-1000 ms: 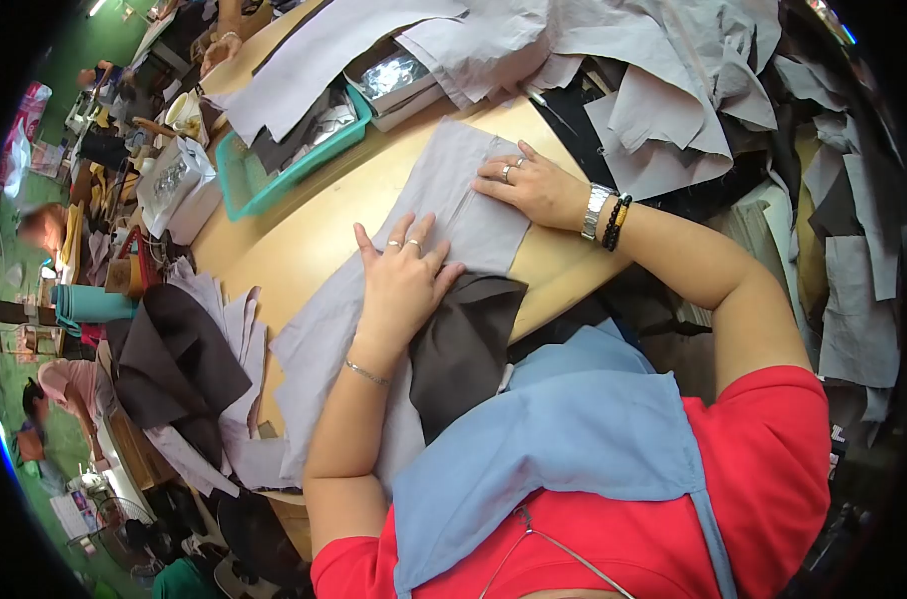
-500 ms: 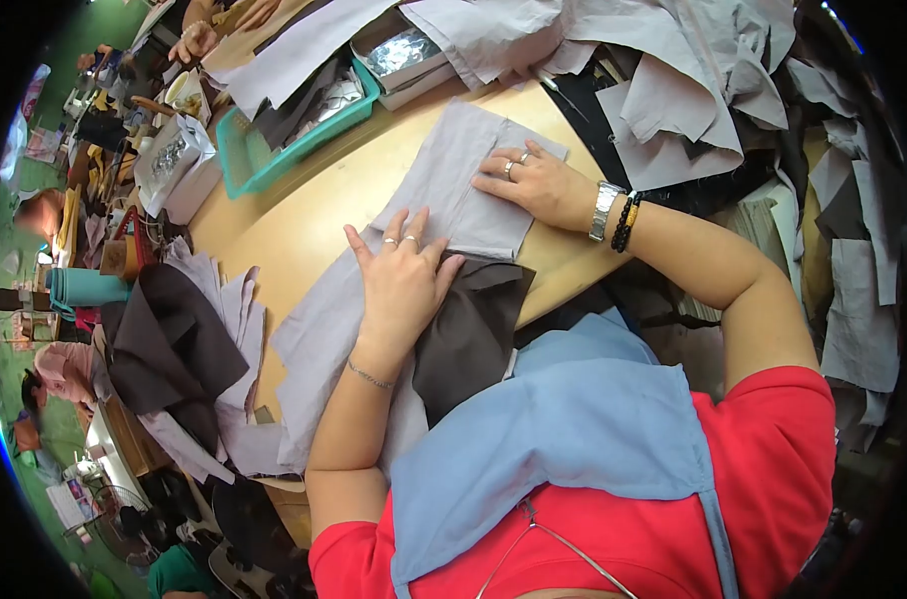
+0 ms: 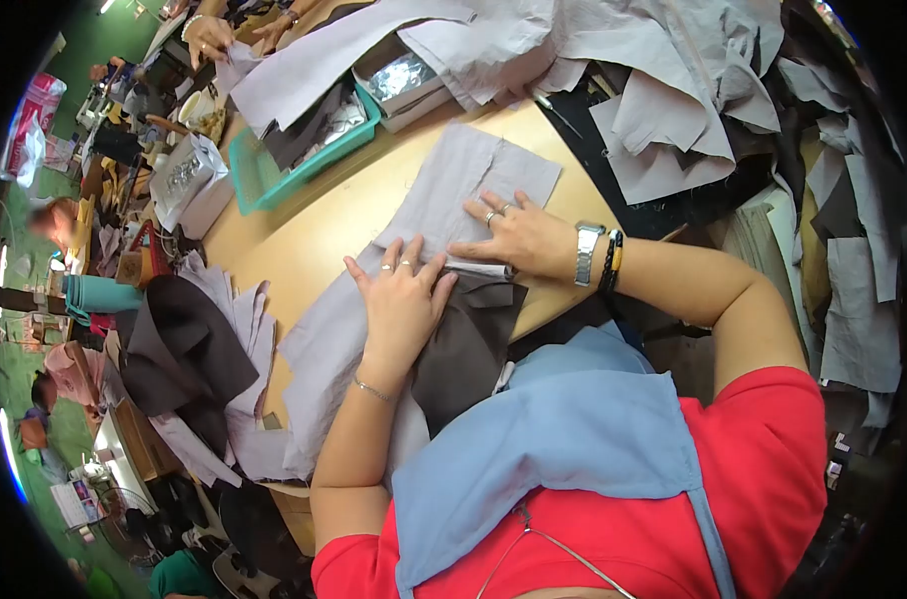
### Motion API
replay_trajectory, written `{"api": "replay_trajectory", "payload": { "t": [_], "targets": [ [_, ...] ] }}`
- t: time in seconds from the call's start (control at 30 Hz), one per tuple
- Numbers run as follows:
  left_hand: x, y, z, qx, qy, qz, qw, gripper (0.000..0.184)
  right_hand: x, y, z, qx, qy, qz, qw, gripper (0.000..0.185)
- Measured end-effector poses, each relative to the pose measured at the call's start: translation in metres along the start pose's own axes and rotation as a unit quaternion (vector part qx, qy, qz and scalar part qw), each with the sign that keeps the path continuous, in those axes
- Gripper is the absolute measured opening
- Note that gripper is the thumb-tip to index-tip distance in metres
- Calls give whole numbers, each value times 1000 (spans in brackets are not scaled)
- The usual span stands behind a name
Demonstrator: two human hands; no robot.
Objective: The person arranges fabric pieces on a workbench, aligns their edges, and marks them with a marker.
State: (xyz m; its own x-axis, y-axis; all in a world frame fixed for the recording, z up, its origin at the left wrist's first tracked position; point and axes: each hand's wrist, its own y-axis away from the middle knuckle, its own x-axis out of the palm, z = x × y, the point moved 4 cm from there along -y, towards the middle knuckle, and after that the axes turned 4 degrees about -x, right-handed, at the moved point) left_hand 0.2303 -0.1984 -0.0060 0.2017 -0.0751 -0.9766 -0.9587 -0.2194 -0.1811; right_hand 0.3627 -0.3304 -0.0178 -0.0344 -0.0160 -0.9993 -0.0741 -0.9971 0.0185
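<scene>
A light grey fabric piece (image 3: 473, 165) lies on the wooden table with a seam or crease running along it. My left hand (image 3: 401, 299) rests on the cloth with its fingers spread, at the seam where a dark brown fabric (image 3: 468, 344) meets the grey. The brown part hangs in folds toward my apron. Beside it, my right hand (image 3: 523, 237) lies on the near right part of the grey cloth, fingers apart and index finger pointing toward the left hand. Near those fingers the cloth's edge looks slightly raised. More grey cloth (image 3: 323, 369) extends under my left forearm.
A teal basket (image 3: 308, 165) and a box (image 3: 408, 85) holding silvery items stand at the far side. Dark fabric (image 3: 189, 349) is heaped at left. Grey cloth pieces (image 3: 663, 120) pile up at right. Another person's hand (image 3: 209, 38) holds cloth at the far left.
My right hand has slid toward me and closer to my left hand, uncovering more grey cloth. The left hand stays nearly in place. The other person's hand now grips a cloth edge.
</scene>
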Motion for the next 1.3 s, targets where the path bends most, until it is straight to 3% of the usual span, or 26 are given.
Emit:
{"api": "replay_trajectory", "payload": {
  "t": [0.17,0.4,0.8,0.93,1.03,1.13,1.3],
  "targets": [
    [4,3,0,-7,-9,-9,1000,27,5,6,-18,52,-45,-21,997,46],
    [10,6,1,-17,-13,-13,1000,27,1,8,-69,163,-31,-55,985,46],
    [16,12,1,-40,-13,-11,999,30,5,11,-99,221,23,-140,965,44],
    [17,9,2,-47,-3,-11,999,30,10,15,-104,233,-47,-231,943,40],
    [13,4,2,-45,9,-1,999,28,19,18,-102,114,-36,-312,942,36],
    [2,-11,-6,-48,-6,62,997,29,19,17,-102,135,-42,-269,953,32],
    [12,-60,-20,-4,37,69,997,30,16,11,-104,154,-17,-240,958,31]
  ]
}}
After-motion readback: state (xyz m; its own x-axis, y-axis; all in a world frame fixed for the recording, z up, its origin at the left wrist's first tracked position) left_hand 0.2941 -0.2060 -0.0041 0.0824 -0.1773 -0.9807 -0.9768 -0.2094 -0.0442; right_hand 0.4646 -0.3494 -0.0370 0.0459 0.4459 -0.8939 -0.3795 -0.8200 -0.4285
